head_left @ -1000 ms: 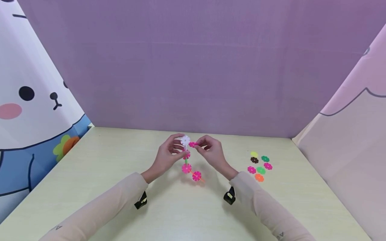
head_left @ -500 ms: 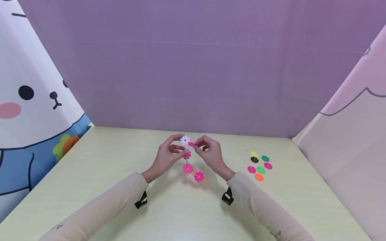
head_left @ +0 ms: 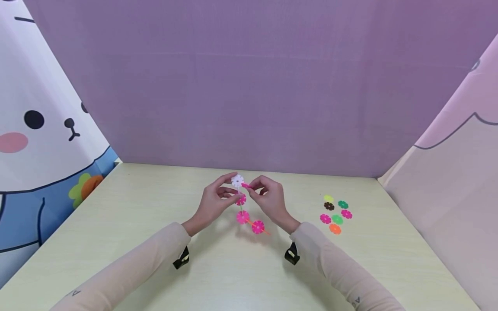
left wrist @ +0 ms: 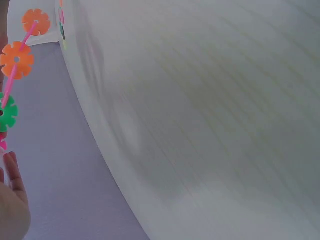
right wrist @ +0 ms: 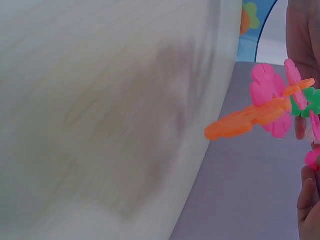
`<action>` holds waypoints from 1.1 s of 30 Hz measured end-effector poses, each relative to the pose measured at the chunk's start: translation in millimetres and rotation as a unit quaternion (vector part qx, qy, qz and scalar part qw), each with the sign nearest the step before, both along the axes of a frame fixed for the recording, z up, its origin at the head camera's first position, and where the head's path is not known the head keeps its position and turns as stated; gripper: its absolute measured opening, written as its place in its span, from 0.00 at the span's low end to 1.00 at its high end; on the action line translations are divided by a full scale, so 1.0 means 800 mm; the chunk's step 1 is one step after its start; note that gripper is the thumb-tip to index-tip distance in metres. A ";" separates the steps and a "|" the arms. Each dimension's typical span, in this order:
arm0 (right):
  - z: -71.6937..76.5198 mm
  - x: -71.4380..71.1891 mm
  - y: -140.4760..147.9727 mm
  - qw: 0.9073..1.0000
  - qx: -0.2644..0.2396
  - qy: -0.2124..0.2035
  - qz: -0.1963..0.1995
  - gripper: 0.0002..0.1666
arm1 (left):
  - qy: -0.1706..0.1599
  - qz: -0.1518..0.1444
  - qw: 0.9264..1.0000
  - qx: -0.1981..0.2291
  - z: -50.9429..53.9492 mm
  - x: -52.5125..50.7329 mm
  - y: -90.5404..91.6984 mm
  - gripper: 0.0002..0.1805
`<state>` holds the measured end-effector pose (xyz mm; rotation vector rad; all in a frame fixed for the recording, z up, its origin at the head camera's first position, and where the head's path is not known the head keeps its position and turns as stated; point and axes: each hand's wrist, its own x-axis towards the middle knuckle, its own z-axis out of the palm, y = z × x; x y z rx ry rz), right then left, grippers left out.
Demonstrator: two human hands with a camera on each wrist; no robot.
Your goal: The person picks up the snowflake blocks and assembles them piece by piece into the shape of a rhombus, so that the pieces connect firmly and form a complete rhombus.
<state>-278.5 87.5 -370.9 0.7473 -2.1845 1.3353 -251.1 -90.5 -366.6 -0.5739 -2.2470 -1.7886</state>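
I see the left hand (head_left: 214, 198) gripping a colourful notched-plastic-disc chain (head_left: 243, 217) over the pale worktop (head_left: 233, 276), right hand (head_left: 269, 196) pinching a pink notched plastic disc (head_left: 245, 185) beside it; loose multicoloured discs (head_left: 337, 219) right, purple cloth (head_left: 253, 95) behind.

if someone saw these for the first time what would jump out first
Probably the chain of notched, flower-shaped pink, white, green and orange discs held in the left hand, just below the head view's middle; the right hand pinches a bright pink notched disc beside its white one. Next, perhaps, the loose multicoloured notched discs on the pale table at right, and the printed white cartoon face at left.
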 end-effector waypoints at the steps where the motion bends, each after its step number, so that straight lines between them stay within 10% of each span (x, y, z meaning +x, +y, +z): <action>1: 0.000 0.000 0.000 1.000 0.002 -0.001 0.000 0.04 | -0.002 -0.003 1.000 0.001 0.003 0.003 0.000 0.32; 17: -0.001 0.000 0.005 1.000 0.010 0.013 0.005 0.03 | -0.037 -0.036 0.998 0.027 0.007 0.003 0.004 0.32; 33: -0.003 -0.001 0.006 0.999 0.003 0.030 0.017 0.03 | -0.030 -0.033 0.997 0.060 -0.017 -0.015 0.006 0.31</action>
